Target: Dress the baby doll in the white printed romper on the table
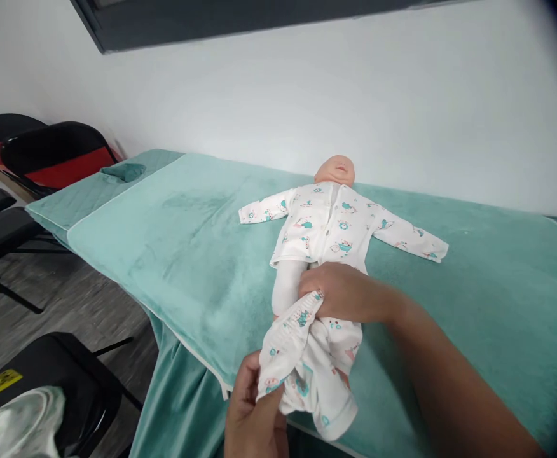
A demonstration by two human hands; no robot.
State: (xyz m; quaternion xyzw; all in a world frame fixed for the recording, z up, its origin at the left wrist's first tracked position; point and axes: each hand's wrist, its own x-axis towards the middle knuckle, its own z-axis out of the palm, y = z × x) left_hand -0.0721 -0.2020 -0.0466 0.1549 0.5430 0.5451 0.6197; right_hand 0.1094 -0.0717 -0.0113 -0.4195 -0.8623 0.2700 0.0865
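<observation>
A baby doll (pixel 334 170) lies on its back on a teal towel-covered table (pixel 173 242), wearing a white printed top (pixel 329 222) with its sleeves spread out. My right hand (pixel 340 294) is closed on the waistband of matching printed trousers (pixel 307 366) at the doll's hips. My left hand (pixel 252 413) pinches the lower left part of the same trousers near the table's front edge. One white-clad doll leg (pixel 287 285) shows bare of the trousers.
Black and red folding chairs (pixel 49 156) stand at the far left. A black stool (pixel 59 381) with a yellow label and some pale plastic sits at the lower left. A white wall runs behind the table. A small teal cloth (pixel 123 172) lies at the table's far left end.
</observation>
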